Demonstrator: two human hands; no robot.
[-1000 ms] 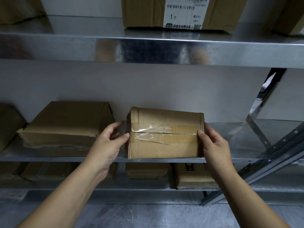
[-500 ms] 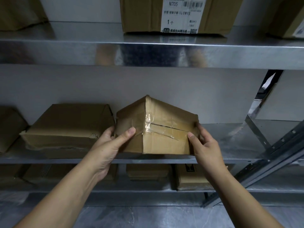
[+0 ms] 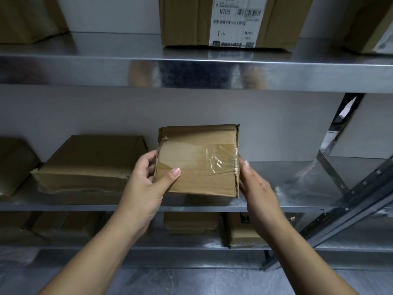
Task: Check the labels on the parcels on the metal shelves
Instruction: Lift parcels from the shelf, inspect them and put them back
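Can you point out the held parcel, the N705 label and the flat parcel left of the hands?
held parcel (image 3: 197,165): head view, front face.
N705 label (image 3: 235,23): head view, white middle.
flat parcel (image 3: 95,155): head view, top face.

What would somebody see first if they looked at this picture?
Right in the middle, the left hand and the right hand hold a brown parcel patched with shiny clear tape, at the middle shelf. Above, on the top metal shelf, stands a bigger box with a white label that reads N705.
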